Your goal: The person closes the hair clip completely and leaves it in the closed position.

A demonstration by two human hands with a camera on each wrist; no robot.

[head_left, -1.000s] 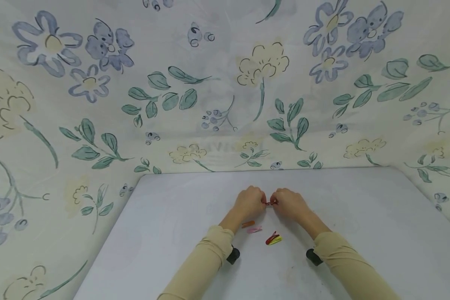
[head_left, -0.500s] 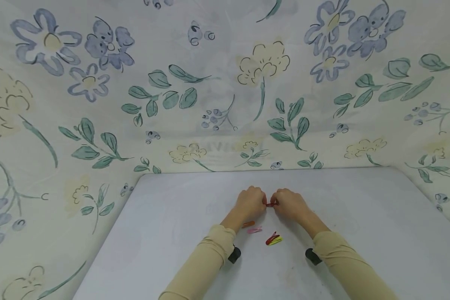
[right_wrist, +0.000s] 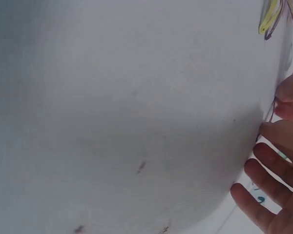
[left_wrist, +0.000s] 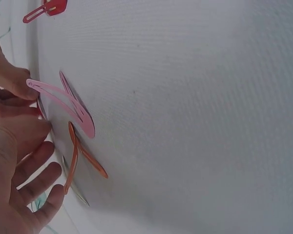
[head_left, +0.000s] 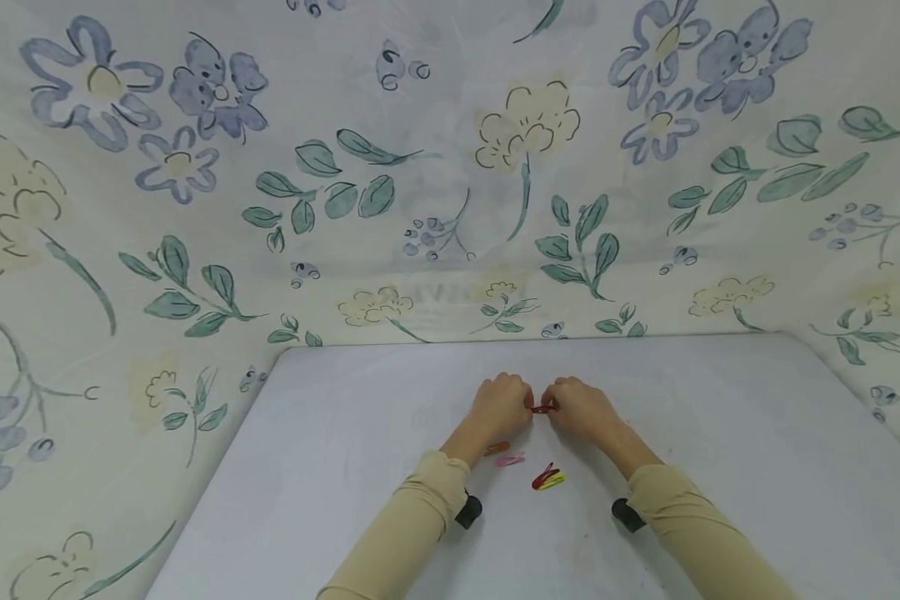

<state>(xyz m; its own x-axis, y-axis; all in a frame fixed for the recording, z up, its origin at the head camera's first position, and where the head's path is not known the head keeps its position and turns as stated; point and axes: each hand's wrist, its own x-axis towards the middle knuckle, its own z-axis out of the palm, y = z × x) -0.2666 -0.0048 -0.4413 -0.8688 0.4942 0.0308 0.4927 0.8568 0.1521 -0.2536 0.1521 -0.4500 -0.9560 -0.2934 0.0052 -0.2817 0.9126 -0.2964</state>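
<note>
A small dark red snap hair clip (head_left: 542, 409) spans the gap between the two hands, low over the white table. My left hand (head_left: 501, 406) pinches its left end and my right hand (head_left: 579, 408) its right end; the fingers cover both ends. In the left wrist view the left hand's other fingers spread loosely, close to an orange snap clip (left_wrist: 74, 158). A pink snap clip (left_wrist: 89, 126), its two arms sprung apart, lies beside the orange one. The right wrist view has the right hand's fingertips (right_wrist: 266, 127) at a thin dark edge of the held clip.
Nearer the body, a red snap clip (head_left: 543, 477) and a yellow one (head_left: 552, 481) lie overlapping on the white table (head_left: 360, 467). Black wrist devices show below both sleeves, one at the left (head_left: 468, 511) and one at the right (head_left: 628, 514). Flower-patterned cloth (head_left: 450, 208) rises behind the table.
A second ago the held clip showed a light gap between its parts; now it looks like one narrow strip. Both hands keep nearly the same place, and the other clips lie where they were.
</note>
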